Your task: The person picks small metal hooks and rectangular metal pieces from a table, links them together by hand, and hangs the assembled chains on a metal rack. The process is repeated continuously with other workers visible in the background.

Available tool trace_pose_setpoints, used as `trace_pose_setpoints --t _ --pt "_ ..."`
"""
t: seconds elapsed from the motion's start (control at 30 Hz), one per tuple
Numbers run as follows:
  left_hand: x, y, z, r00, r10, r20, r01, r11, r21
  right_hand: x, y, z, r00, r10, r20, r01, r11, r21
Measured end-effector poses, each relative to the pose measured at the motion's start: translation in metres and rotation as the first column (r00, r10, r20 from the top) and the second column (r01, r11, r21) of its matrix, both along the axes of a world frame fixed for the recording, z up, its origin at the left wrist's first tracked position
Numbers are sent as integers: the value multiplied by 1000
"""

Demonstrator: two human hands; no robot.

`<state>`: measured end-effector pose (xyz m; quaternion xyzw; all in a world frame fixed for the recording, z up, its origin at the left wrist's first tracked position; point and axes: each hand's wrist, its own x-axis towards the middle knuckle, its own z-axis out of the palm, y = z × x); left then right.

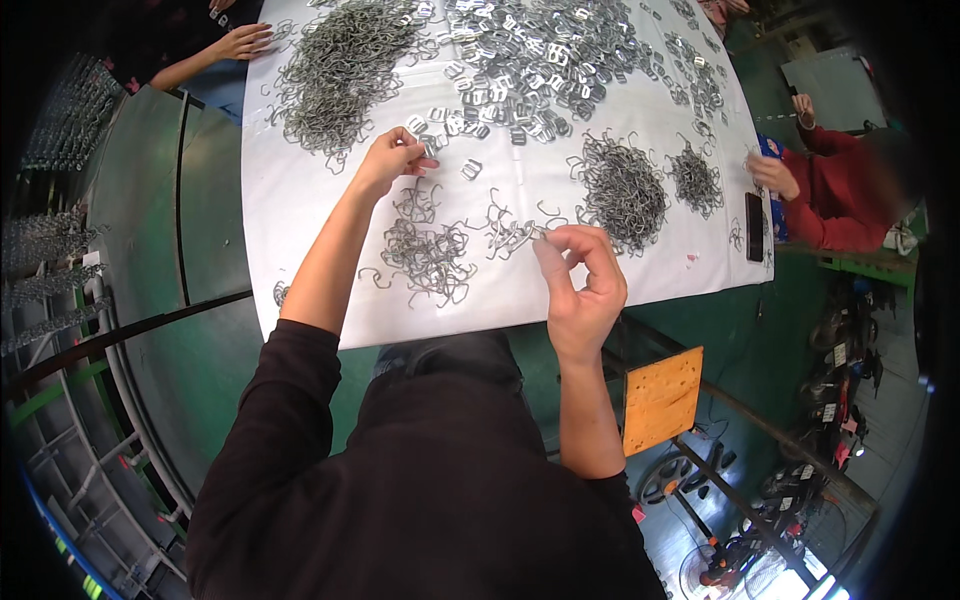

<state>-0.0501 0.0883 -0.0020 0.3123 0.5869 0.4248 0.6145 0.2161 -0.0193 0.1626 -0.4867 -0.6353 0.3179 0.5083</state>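
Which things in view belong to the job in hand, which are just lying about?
In the job:
- bent wire hooks, near the right hand
- flat metal buckles, near the left hand

Apparently just about:
- black phone-like slab
- yellow-orange board

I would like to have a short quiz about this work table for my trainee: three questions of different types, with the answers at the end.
1. True or false: the black rectangular object lies near the right edge of the white table.
2. Which is nearer to the large pile of flat metal buckles? A) the left hand B) the right hand C) both equally
3. Fill in: the co-worker at the right has ____ sleeves.

Key: 1. True. 2. A. 3. Red.
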Motion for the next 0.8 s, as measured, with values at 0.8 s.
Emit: trace_pose_setpoints --t 0.8 --pt "38 -124 161 947 38 -320 150 828 541 -86 -32 -6 984 -134 114 126 989 72"
